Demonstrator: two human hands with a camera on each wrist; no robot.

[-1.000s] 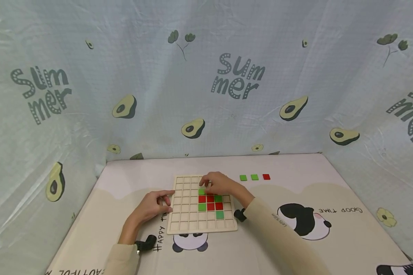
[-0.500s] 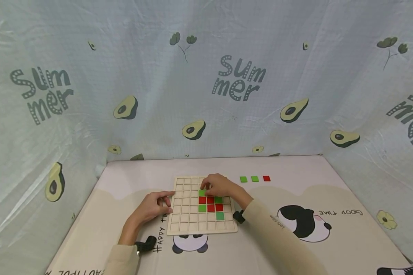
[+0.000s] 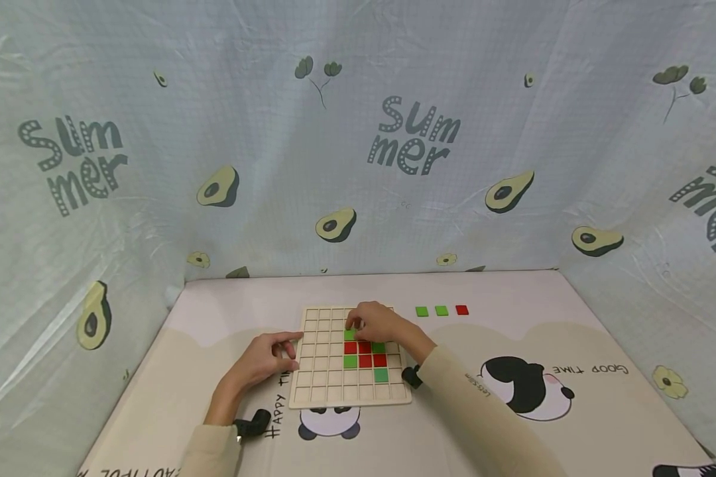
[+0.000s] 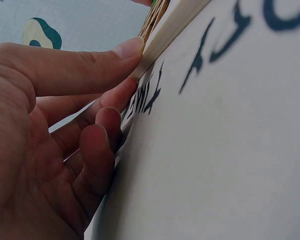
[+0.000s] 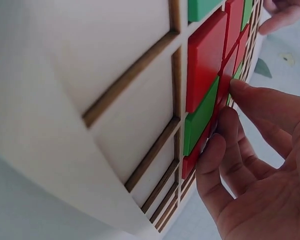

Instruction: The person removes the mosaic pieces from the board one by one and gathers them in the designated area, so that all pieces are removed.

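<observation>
A pale wooden grid board (image 3: 319, 381) lies on the table, with red and green square tiles in part of it. My left hand (image 3: 266, 354) rests thumb and index fingertip against the board's left edge, spread apart along it. In the left wrist view, the thumb (image 4: 105, 62) presses that edge while the other fingers curl below. Over the board's upper part, my right hand (image 3: 378, 321) pinches a green tile (image 3: 350, 335) with thumb and index finger. Seen from the right wrist, its fingers (image 5: 215, 155) bend close to the tiles, near a red tile (image 5: 205, 62). The right hand hides several cells.
Behind the board to the right, a red tile (image 3: 462, 310) and two loose green tiles, one of them the nearer green tile (image 3: 421, 311), lie in a row. The patterned tablecloth (image 3: 441, 430) covers the table, and a printed curtain (image 3: 262, 132) rises behind it.
My right hand's fingers have come down a little closer around the green tile. The left hand stays at the board's edge. The view has tilted slightly.
</observation>
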